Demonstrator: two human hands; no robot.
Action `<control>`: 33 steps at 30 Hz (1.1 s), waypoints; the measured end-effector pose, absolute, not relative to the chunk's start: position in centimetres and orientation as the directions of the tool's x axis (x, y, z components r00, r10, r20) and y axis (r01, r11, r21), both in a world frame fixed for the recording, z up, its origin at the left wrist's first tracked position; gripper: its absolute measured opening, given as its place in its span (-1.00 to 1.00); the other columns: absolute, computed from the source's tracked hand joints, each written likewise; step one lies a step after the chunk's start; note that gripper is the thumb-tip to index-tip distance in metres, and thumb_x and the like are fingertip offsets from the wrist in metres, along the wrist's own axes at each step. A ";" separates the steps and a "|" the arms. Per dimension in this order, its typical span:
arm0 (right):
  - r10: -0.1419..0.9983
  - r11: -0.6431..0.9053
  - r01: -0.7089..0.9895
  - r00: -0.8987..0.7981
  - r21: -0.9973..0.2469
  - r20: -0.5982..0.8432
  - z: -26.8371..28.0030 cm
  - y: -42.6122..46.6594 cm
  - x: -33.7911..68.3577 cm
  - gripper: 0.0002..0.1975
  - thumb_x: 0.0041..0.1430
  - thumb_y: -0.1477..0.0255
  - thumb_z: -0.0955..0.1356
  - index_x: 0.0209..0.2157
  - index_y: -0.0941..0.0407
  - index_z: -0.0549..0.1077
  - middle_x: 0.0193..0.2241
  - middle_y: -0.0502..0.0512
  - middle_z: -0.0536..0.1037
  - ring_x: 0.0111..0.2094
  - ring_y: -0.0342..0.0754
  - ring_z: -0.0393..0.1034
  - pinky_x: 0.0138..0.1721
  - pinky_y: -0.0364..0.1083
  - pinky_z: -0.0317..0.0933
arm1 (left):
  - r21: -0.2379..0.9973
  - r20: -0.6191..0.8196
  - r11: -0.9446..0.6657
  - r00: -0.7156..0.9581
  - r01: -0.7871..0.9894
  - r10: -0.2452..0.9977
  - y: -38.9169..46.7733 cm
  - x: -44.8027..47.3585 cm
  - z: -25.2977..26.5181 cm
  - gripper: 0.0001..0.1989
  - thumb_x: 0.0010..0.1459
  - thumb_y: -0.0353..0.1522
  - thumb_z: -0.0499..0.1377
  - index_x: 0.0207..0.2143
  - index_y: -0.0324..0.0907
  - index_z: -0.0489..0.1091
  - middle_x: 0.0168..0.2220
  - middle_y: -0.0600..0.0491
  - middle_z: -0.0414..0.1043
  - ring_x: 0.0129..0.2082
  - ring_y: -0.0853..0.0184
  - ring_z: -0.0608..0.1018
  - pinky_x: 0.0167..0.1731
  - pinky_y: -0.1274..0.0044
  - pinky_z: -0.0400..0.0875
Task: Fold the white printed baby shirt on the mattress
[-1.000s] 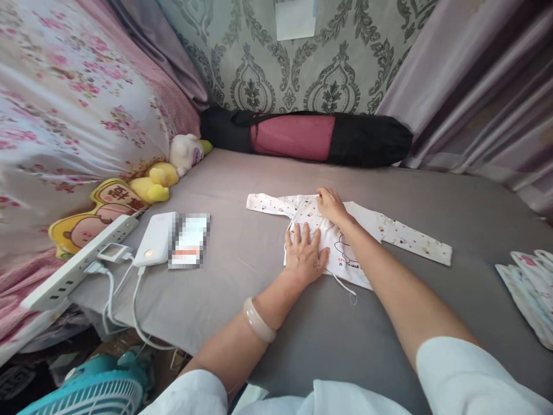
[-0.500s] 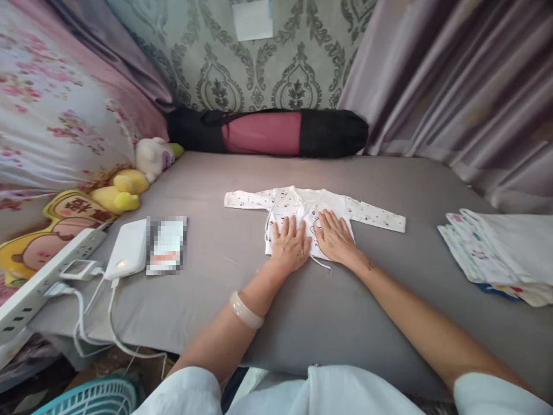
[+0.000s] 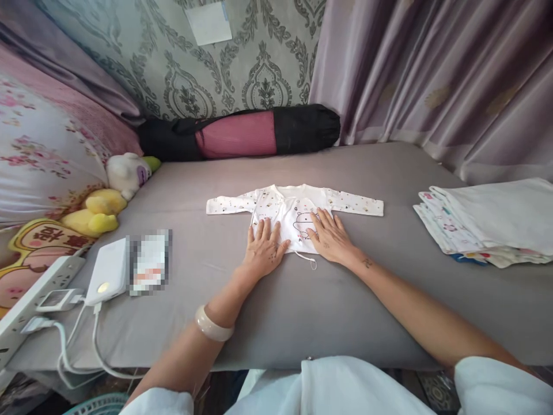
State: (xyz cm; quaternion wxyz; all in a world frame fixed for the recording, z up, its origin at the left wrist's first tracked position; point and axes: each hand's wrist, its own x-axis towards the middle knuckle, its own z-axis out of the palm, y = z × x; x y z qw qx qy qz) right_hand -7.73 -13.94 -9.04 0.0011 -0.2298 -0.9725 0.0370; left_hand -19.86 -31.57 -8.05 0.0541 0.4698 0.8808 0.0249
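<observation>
A small white baby shirt (image 3: 285, 210) lies spread on the grey bed surface (image 3: 181, 190), its patterned sleeves stretched out to both sides. On its lower left part rests my left hand (image 3: 264, 248), palm down with the fingers spread. My right hand (image 3: 332, 237) lies flat on the lower right part, partly over a printed animal outline. Between the hands a thin white tie string (image 3: 307, 257) hangs from the hem. The hem beneath both palms is hidden.
Folded white cloths (image 3: 488, 225) are stacked at the right. At the left are a white power bank (image 3: 109, 268), cables, a power strip (image 3: 41, 302), a blurred packet (image 3: 150, 262) and plush toys (image 3: 97, 210). A black and pink roll bag (image 3: 237, 134) lies along the wall.
My hands have moved apart toward the shirt's two sides, showing more of the print between them. The whole view has turned a little to the right.
</observation>
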 end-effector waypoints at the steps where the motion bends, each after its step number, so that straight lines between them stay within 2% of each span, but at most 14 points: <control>1: 0.446 0.892 0.446 -0.895 -0.074 -0.018 -9.1 -13.9 -7.7 -0.39 0.43 0.23 0.02 0.37 0.25 0.01 0.38 0.25 -0.12 0.38 0.13 -0.29 0.33 0.19 -0.26 | 0.088 -0.078 0.557 -0.552 0.826 0.830 -31.6 -19.8 -8.0 -0.30 0.35 -0.04 -0.23 0.38 -0.27 -0.06 0.40 -0.24 -0.15 0.40 -0.03 -0.06 0.30 0.06 -0.11; 5: 0.444 0.892 0.445 -0.895 -0.076 -0.032 -9.0 -13.8 -7.8 -0.39 0.42 0.22 0.03 0.37 0.24 0.01 0.38 0.25 -0.12 0.38 0.13 -0.27 0.33 0.21 -0.25 | 0.083 -0.077 0.551 -0.546 0.830 0.834 -31.5 -19.8 -7.5 -0.31 0.35 -0.04 -0.20 0.36 -0.26 -0.01 0.39 -0.25 -0.10 0.39 -0.05 -0.02 0.28 0.05 -0.07; 8: 0.419 0.900 0.420 -0.907 -0.120 -0.036 -8.6 -12.6 -8.2 -0.43 0.40 0.23 0.10 0.33 0.17 0.12 0.36 0.22 -0.03 0.36 0.14 -0.16 0.30 0.22 -0.16 | 0.100 -0.046 0.520 -0.519 0.848 0.854 -31.4 -20.4 -6.8 -0.36 0.33 -0.03 -0.13 0.30 -0.21 0.10 0.35 -0.23 0.05 0.35 -0.03 0.10 0.25 0.02 -0.01; 11: 0.414 0.864 0.397 -0.910 -0.311 -0.012 -7.6 -10.1 -8.7 -0.53 0.35 0.30 0.19 0.23 0.11 0.31 0.23 0.18 0.29 0.23 0.07 0.17 0.22 0.04 0.08 | 0.114 0.019 0.513 -0.518 0.851 0.855 -31.0 -21.5 -6.2 -0.52 0.32 -0.06 -0.06 0.12 -0.11 0.31 0.18 -0.15 0.33 0.19 0.04 0.35 0.23 0.05 0.04; 13: 0.523 0.770 0.458 -0.852 -0.445 0.027 -6.8 -7.9 -8.9 -0.59 0.34 0.35 0.20 0.16 0.11 0.39 0.07 0.16 0.48 0.09 0.01 0.35 0.10 -0.08 0.22 | 0.137 0.065 0.545 -0.556 0.827 0.828 -30.6 -22.5 -6.1 -0.62 0.32 -0.11 -0.04 0.00 -0.10 0.38 0.05 -0.10 0.44 0.06 0.10 0.45 0.21 0.09 0.08; 14: 0.598 0.720 0.508 -0.800 -0.472 0.051 -6.4 -6.7 -8.8 -0.62 0.34 0.37 0.21 0.12 0.11 0.42 0.01 0.16 0.52 0.03 0.01 0.40 0.05 -0.09 0.25 | 0.152 0.089 0.560 -0.575 0.815 0.813 -30.4 -22.9 -6.1 -0.65 0.33 -0.15 -0.03 -0.02 -0.11 0.39 0.02 -0.09 0.46 0.03 0.11 0.48 0.20 0.11 0.10; 18: 0.809 0.574 0.734 -0.577 -0.364 0.112 -5.5 -2.0 -7.5 -0.69 0.31 0.45 0.23 -0.02 0.15 0.52 -0.10 0.23 0.56 -0.02 0.11 0.42 -0.03 -0.03 0.27 | 0.206 0.189 0.524 -0.559 0.827 0.807 -29.3 -24.3 -6.7 -0.73 0.30 -0.26 0.02 -0.01 -0.08 0.36 0.06 -0.06 0.44 0.07 0.14 0.45 0.16 0.19 0.18; 23: 0.896 0.444 0.867 -0.439 -0.226 0.074 -5.8 1.6 -5.2 -0.71 0.30 0.46 0.27 -0.07 0.24 0.55 -0.11 0.36 0.55 0.03 0.18 0.38 0.05 0.03 0.21 | 0.247 0.203 0.408 -0.459 0.879 0.865 -26.4 -24.6 -7.1 -0.71 0.28 -0.32 0.01 0.01 -0.10 0.36 0.08 -0.05 0.44 0.12 0.15 0.42 0.10 0.27 0.27; 28: 0.953 0.285 0.927 -0.302 -0.245 -0.036 -6.3 2.8 -5.1 -0.67 0.26 0.38 0.32 -0.02 0.21 0.54 -0.07 0.38 0.52 0.05 0.20 0.38 0.01 0.08 0.28 | 0.283 0.179 0.272 -0.330 0.920 0.927 -21.7 -23.6 -6.9 -0.69 0.27 -0.39 0.00 0.03 -0.14 0.35 0.11 -0.07 0.41 0.13 0.20 0.41 0.12 0.29 0.29; 33: 0.960 0.234 0.927 -0.268 -0.293 -0.079 -6.7 4.1 -5.8 -0.68 0.07 0.45 0.38 -0.11 0.20 0.58 -0.13 0.41 0.55 -0.05 0.21 0.45 -0.08 0.11 0.36 | 0.292 0.155 0.142 -0.193 0.946 0.969 -17.4 -22.8 -7.3 -0.68 0.24 -0.46 -0.01 0.02 -0.20 0.34 0.09 -0.10 0.41 0.12 0.24 0.43 0.13 0.34 0.33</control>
